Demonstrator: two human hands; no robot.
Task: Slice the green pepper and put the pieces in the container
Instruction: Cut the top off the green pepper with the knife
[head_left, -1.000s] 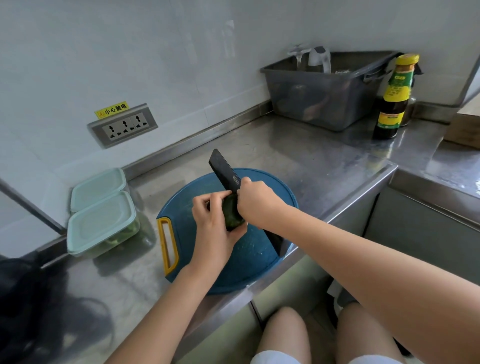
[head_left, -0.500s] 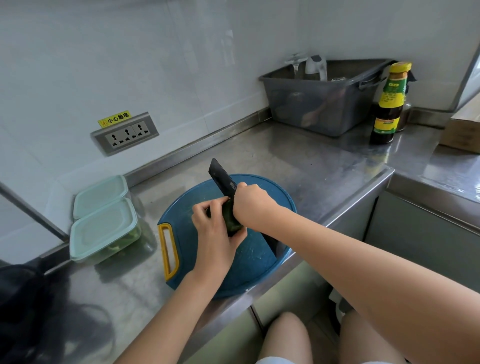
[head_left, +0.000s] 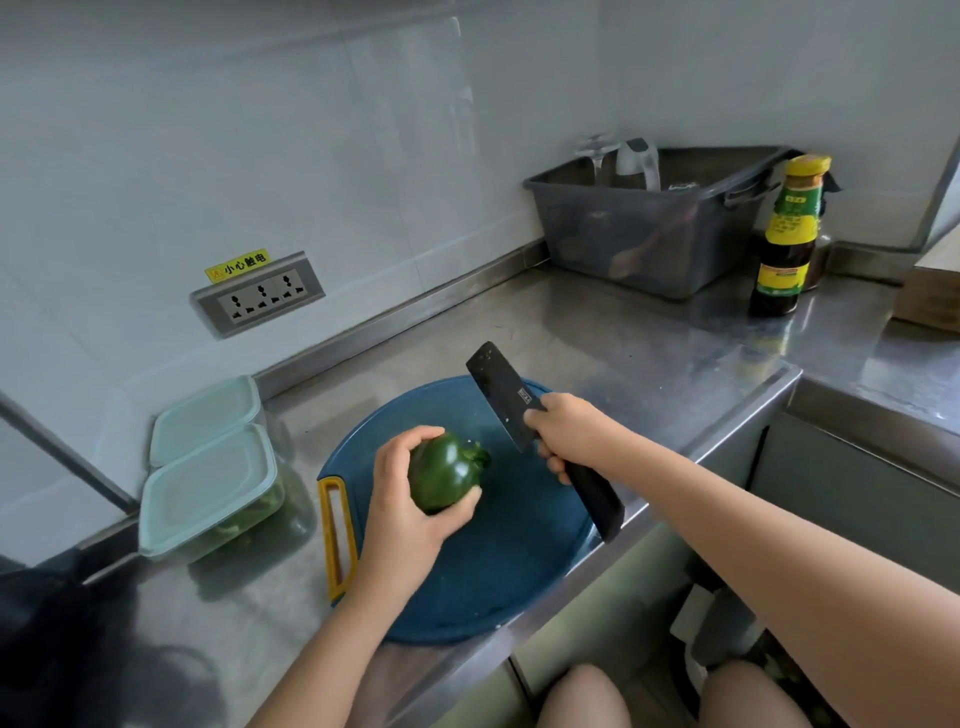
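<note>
Holding the green pepper (head_left: 441, 475) in the left hand (head_left: 410, 499), the right hand (head_left: 563, 431) grips a black cleaver (head_left: 506, 397) over a round blue cutting board (head_left: 498, 571) on the shiny steel counter (head_left: 623, 338) by the white wall (head_left: 260, 130).

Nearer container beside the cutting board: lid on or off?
On. The pale green lid sits flat across the nearer container, covering its top; green contents show through the clear wall.
</note>
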